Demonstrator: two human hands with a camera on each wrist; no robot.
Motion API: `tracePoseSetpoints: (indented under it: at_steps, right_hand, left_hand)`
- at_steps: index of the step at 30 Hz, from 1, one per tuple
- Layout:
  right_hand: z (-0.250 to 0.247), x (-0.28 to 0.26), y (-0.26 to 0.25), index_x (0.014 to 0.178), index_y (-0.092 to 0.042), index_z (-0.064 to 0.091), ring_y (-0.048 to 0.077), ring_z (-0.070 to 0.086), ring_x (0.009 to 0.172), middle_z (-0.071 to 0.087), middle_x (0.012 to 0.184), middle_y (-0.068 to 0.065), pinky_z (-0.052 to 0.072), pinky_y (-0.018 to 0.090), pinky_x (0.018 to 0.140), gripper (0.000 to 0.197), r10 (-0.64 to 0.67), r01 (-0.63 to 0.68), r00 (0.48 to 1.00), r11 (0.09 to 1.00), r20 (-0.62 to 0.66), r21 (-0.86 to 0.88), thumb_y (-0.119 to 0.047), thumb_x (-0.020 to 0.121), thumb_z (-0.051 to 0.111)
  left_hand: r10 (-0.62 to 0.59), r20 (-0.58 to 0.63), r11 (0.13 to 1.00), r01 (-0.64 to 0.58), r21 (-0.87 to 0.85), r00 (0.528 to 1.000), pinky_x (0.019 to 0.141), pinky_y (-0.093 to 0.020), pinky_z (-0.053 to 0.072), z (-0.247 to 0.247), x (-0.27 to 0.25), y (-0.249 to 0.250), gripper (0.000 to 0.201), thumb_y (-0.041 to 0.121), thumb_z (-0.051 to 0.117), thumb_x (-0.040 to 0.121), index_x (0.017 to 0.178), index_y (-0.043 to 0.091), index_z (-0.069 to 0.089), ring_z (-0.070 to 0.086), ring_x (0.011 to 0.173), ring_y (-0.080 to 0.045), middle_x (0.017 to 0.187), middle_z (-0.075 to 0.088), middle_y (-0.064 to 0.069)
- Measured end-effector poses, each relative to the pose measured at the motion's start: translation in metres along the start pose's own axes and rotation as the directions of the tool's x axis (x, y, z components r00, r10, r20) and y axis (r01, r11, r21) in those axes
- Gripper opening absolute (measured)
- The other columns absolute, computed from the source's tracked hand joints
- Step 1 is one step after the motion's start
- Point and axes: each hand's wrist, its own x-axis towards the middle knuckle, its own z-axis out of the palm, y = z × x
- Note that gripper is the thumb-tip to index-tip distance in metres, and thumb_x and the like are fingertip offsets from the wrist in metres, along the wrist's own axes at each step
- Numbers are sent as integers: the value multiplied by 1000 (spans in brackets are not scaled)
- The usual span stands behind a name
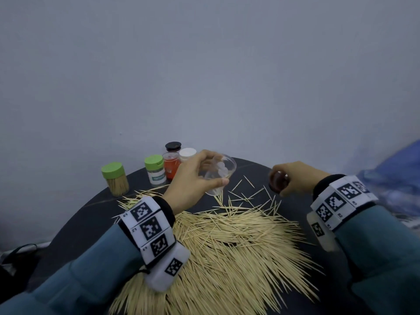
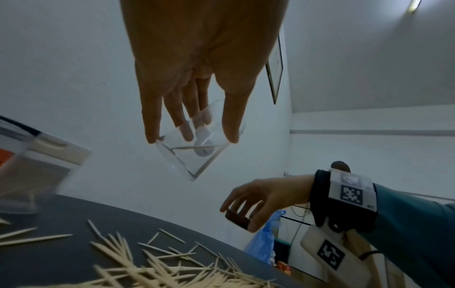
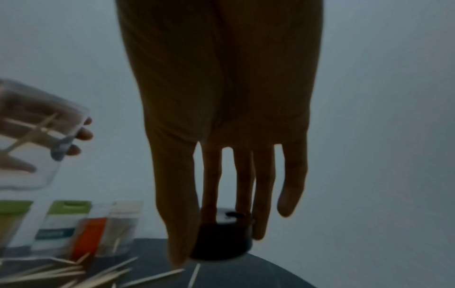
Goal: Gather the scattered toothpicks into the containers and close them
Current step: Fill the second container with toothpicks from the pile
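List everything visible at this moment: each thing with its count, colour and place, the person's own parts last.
Clear container: one, transparent, lidless, tilted, held above the table; a few toothpicks inside.
Dark lid: one, black, held at the right above the table.
Green-lidded containers: two, at the table's back left; the leftmost full of toothpicks.
Orange container: one, at the back, beside a white-lidded and a black-lidded one.
Scattered toothpicks: a big pile, pale wood, across the table's middle and front.
Table: one, dark, round.
Blue plastic bag: one, beyond the table's right edge.
Left hand: grips the clear container.
Right hand: grips the dark lid.
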Motion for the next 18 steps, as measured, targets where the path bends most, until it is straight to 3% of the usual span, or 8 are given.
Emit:
tracePoseSetpoints:
  at_steps: [5, 10, 13, 16, 18]
  right_hand:
    - [10, -11, 28, 125, -20, 54, 24, 55, 112, 59, 122, 6, 47, 30, 89, 56, 99, -80, 985, 988, 141, -131, -15, 74, 76]
    - [20, -19, 33, 132, -21, 47, 24, 51, 117, 55, 127, 7, 42, 30, 93, 64, 110, -82, 978, 984, 177, -155, -24, 76, 76]
    - [22, -22, 30, 134, -21, 43, 25, 48, 120, 52, 130, 7, 40, 31, 97, 68, 93, -75, 984, 990, 151, -122, -26, 76, 76]
    - [18, -28, 23, 113, -21, 56, 21, 57, 103, 61, 109, 4, 44, 30, 88, 46, 28, -24, 997, 998, 76, -55, -26, 73, 78]
    - [15, -35, 15, 99, -21, 57, 19, 61, 89, 65, 94, 0, 49, 31, 83, 40, 29, -24, 992, 999, 122, -35, -31, 68, 81]
  left_hand:
    - [12, 64, 1000, -11, -11, 998, 99, -29, 48, 20, 5, 11, 48, 21, 80, 74, 116, 23, 58, 58, 108, -1, 112, 64, 12]
    - [11, 89, 999, -8, -31, 996, 103, -39, 46, 30, 3, 14, 48, 21, 81, 73, 116, 21, 60, 61, 110, -9, 113, 66, 6]
    - [-4, 109, 1000, 6, -21, 994, 103, -37, 45, 35, 1, 18, 48, 22, 81, 73, 116, 22, 59, 60, 109, -9, 114, 66, 6]
    - [-8, 132, 1000, 10, -14, 991, 103, -36, 46, 40, 0, 23, 48, 22, 80, 73, 116, 22, 58, 60, 109, -8, 116, 65, 6]
    - [-7, 142, 1000, 9, -13, 990, 103, -37, 46, 42, 0, 26, 50, 23, 80, 73, 117, 22, 58, 60, 109, -8, 116, 65, 6]
